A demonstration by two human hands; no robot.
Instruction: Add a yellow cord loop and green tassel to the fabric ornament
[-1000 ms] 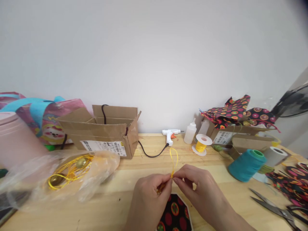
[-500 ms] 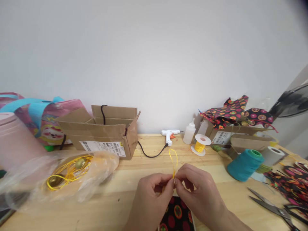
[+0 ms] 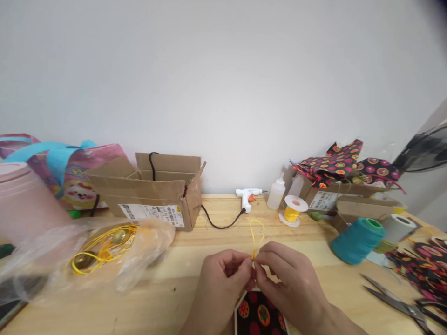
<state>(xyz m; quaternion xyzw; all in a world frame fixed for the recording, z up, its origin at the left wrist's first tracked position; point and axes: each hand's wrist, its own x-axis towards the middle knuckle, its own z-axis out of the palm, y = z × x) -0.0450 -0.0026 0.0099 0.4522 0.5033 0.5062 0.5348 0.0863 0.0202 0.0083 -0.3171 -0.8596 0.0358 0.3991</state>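
Note:
A yellow cord [image 3: 257, 229] rises in a loop above my fingertips near the middle of the table. My left hand [image 3: 223, 286] pinches the cord at the loop's base between thumb and forefinger. Close against it, my right hand [image 3: 291, 284] pinches the same cord from the other side. Below the hands lies a dark, patterned fabric piece [image 3: 262, 314] with a pale border, partly hidden by my fingers and the frame's lower edge. The exact knot or crossing at the fingertips is too small to make out.
A cardboard box [image 3: 159, 193] and a plastic bag [image 3: 150, 246] with yellow cord stand left. Behind are a glue gun [image 3: 246, 197], a bottle [image 3: 276, 193] and a cord spool [image 3: 291, 214]. A teal thread cone [image 3: 358, 242] and open scissors [image 3: 401, 304] are right.
The cord loop has opened wider and leans further right. More of the patterned piece's upper left shows, and it sits slightly further right. Both hands keep their pinch.

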